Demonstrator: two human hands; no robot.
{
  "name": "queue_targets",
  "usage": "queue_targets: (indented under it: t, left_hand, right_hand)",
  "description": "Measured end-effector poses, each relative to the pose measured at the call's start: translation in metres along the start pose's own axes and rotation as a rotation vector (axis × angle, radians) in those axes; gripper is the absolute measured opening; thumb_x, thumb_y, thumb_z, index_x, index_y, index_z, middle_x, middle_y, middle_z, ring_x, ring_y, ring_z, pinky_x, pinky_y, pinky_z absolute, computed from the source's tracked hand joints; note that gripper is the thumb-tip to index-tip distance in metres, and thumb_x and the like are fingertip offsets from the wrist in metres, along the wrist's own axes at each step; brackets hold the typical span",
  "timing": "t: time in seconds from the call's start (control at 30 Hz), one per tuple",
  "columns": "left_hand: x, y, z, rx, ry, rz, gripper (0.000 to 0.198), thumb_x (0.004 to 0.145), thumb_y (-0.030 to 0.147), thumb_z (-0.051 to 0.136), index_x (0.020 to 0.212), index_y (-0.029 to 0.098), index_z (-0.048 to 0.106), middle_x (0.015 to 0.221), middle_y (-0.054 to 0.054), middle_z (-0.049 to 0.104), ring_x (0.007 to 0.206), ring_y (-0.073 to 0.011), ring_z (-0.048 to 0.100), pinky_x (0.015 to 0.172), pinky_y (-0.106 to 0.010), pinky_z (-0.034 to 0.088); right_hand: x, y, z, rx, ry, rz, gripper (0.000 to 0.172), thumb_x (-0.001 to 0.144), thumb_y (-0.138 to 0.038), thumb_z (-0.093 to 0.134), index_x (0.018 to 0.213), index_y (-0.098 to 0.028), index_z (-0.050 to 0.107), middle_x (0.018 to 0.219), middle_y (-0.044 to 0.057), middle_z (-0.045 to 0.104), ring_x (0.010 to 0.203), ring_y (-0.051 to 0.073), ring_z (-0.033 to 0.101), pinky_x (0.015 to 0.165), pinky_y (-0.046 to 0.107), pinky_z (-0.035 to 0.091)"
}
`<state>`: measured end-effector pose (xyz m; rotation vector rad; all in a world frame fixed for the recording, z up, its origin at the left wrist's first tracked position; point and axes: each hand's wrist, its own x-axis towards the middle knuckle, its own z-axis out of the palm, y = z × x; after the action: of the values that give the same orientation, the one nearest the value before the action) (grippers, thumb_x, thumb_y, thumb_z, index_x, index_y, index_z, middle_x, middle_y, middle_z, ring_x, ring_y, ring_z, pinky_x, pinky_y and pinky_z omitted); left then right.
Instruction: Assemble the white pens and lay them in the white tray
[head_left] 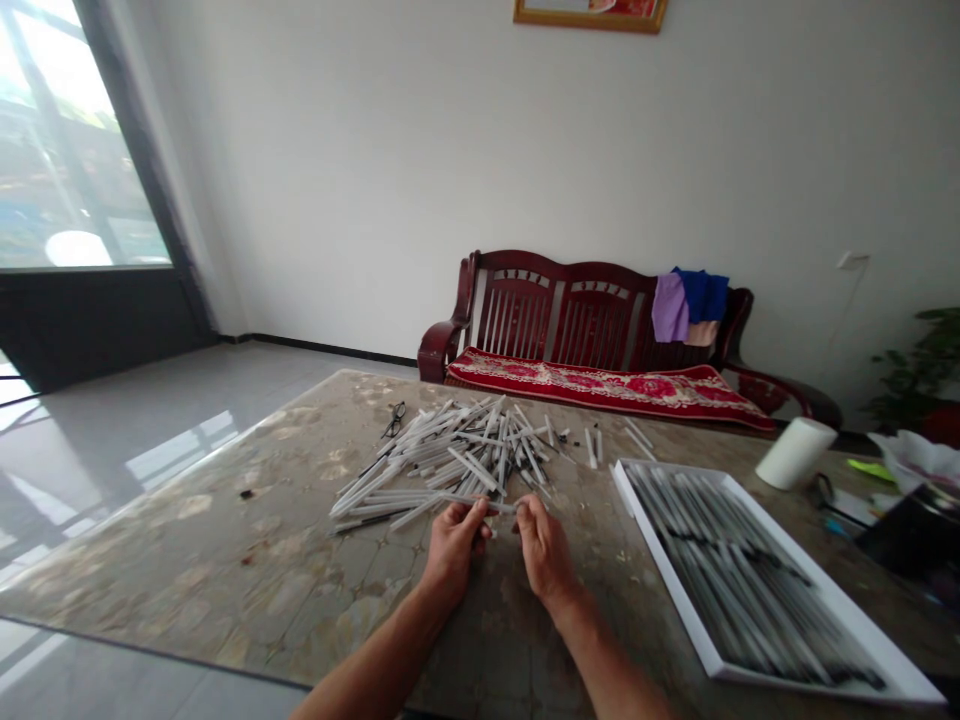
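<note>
My left hand (457, 540) is closed, pinching a slim whitish pen (501, 507) that lies level between my hands. At its right end the fingers of my right hand (541, 545) are pressed together. Whether a small separate piece sits in those fingertips is too small to tell. Just beyond my hands a loose pile of whitish pen barrels (450, 450) spreads over the table, with a few dark sticks and small black bits among them. To my right, a white shallow box (670, 590) holds many similar pens with black ends, laid in rows.
The patterned table (300, 560) reaches far to the left. Eyeglasses (395, 418) lie behind the pile. A white paper roll (795, 453) stands tilted-looking behind the box, near dark items at right. Beyond the table is a dark red wooden bench (570, 310) with a red cover.
</note>
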<state>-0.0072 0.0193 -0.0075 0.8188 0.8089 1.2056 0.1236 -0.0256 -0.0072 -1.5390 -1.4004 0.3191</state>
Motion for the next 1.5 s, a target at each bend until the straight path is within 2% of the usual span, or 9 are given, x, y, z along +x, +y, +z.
queue_targets:
  t: [0.1, 0.27, 0.43, 0.63, 0.8, 0.97, 1.17, 1.37, 1.5]
  left_hand:
    - [0.0, 0.0, 0.0, -0.009, -0.02, 0.004, 0.046, 0.054, 0.051, 0.084, 0.076, 0.013, 0.069, 0.056, 0.001, 0.066, 0.037, -0.0049, 0.043, 0.034, -0.016, 0.029]
    - [-0.001, 0.0, 0.001, -0.007, -0.045, 0.013, 0.046, 0.054, 0.049, 0.085, 0.078, 0.013, 0.069, 0.061, 0.0, 0.069, 0.038, -0.0057, 0.046, 0.034, -0.016, 0.03]
    - [0.0, -0.002, 0.001, 0.003, -0.032, 0.021, 0.046, 0.056, 0.05, 0.084, 0.079, 0.013, 0.069, 0.063, -0.001, 0.07, 0.038, -0.0053, 0.045, 0.034, -0.016, 0.03]
    - [-0.001, -0.002, 0.001, 0.034, -0.045, 0.026, 0.045, 0.055, 0.05, 0.084, 0.077, 0.014, 0.069, 0.062, -0.001, 0.069, 0.039, -0.0065, 0.047, 0.035, -0.017, 0.03]
    - [-0.001, 0.001, 0.002, 0.029, -0.006, 0.035, 0.045, 0.055, 0.051, 0.083, 0.075, 0.014, 0.069, 0.062, -0.001, 0.069, 0.039, -0.0059, 0.046, 0.035, -0.017, 0.03]
    - [-0.001, 0.0, 0.002, 0.032, -0.031, 0.03, 0.046, 0.054, 0.05, 0.084, 0.077, 0.013, 0.068, 0.062, -0.002, 0.07, 0.039, -0.0061, 0.045, 0.034, -0.017, 0.03]
    - [-0.002, 0.0, 0.001, 0.083, -0.036, 0.044, 0.045, 0.057, 0.053, 0.082, 0.076, 0.014, 0.069, 0.06, -0.001, 0.067, 0.038, -0.0062, 0.044, 0.035, -0.017, 0.03]
    - [0.0, -0.008, -0.001, 0.155, -0.096, 0.04, 0.041, 0.062, 0.054, 0.078, 0.075, 0.016, 0.068, 0.055, 0.001, 0.064, 0.037, -0.0071, 0.043, 0.036, -0.018, 0.029]
    - [-0.002, -0.008, -0.002, 0.323, -0.038, 0.125, 0.035, 0.07, 0.052, 0.071, 0.064, 0.018, 0.065, 0.045, 0.004, 0.054, 0.035, -0.0086, 0.039, 0.037, -0.02, 0.028]
  right_hand:
    - [-0.002, 0.001, -0.003, 0.013, 0.003, -0.022, 0.032, 0.093, -0.046, 0.041, 0.075, -0.023, 0.055, 0.062, -0.002, 0.058, 0.058, 0.014, 0.053, 0.056, 0.023, 0.036]
    - [-0.001, 0.006, -0.002, 0.091, -0.051, 0.101, 0.045, 0.094, -0.052, 0.036, 0.064, -0.023, 0.053, 0.052, -0.003, 0.053, 0.049, 0.014, 0.051, 0.05, 0.024, 0.035]
    - [-0.001, 0.005, -0.003, 0.113, -0.032, -0.006, 0.032, 0.092, -0.047, 0.046, 0.078, -0.021, 0.058, 0.061, -0.003, 0.057, 0.056, 0.014, 0.052, 0.053, 0.022, 0.037]
    - [0.0, 0.006, -0.004, 0.094, -0.012, 0.051, 0.047, 0.094, -0.051, 0.039, 0.061, -0.022, 0.056, 0.05, -0.001, 0.053, 0.049, 0.015, 0.05, 0.049, 0.025, 0.034]
    - [-0.001, 0.006, -0.004, 0.125, -0.024, 0.012, 0.033, 0.092, -0.047, 0.044, 0.077, -0.022, 0.058, 0.059, -0.003, 0.056, 0.055, 0.014, 0.052, 0.052, 0.023, 0.037]
    - [0.002, 0.008, -0.002, 0.061, -0.013, 0.068, 0.042, 0.092, -0.049, 0.04, 0.062, -0.023, 0.053, 0.052, -0.002, 0.053, 0.051, 0.014, 0.051, 0.052, 0.024, 0.035]
    - [0.001, 0.005, -0.002, 0.081, -0.028, 0.03, 0.038, 0.092, -0.049, 0.041, 0.067, -0.023, 0.052, 0.054, -0.004, 0.051, 0.052, 0.013, 0.048, 0.051, 0.023, 0.034]
    - [0.002, 0.01, 0.004, 0.101, 0.06, 0.073, 0.046, 0.091, -0.056, 0.038, 0.058, -0.024, 0.048, 0.049, -0.003, 0.05, 0.047, 0.013, 0.047, 0.048, 0.025, 0.033]
    - [0.008, 0.012, -0.006, -0.011, 0.218, 0.056, 0.05, 0.092, -0.056, 0.037, 0.056, -0.024, 0.051, 0.046, -0.001, 0.051, 0.044, 0.014, 0.045, 0.048, 0.026, 0.03]
